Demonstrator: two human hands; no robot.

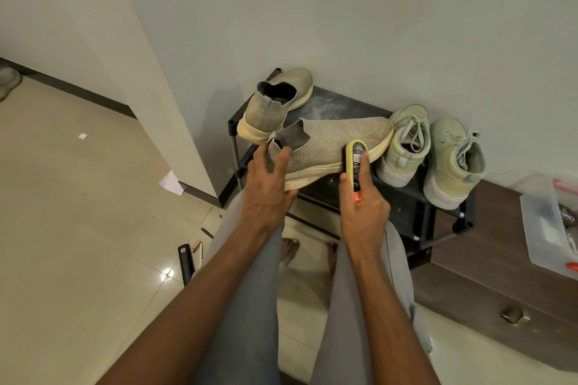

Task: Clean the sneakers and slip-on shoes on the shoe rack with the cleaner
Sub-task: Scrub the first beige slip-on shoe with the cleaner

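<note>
Left hand (269, 184) grips slip-on shoe (331, 147) at heel, right hand (362, 206) wraps cleaner (355, 166) against its side: keep shoe steady, press evenly along upper.

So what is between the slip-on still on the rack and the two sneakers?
In the head view, the other slip-on, held by the left hand, lies between the rack slip-on and the sneakers.

the held slip-on shoe (328, 137) looks like matt knitted cloth with a smooth pale rubbery sole. at 3 o'clock of it, the sneakers (431, 153) look like matt suede. the shoe rack (341, 103) top is dull and scuffed; the floor (78, 228) tiles are glossy.
</note>
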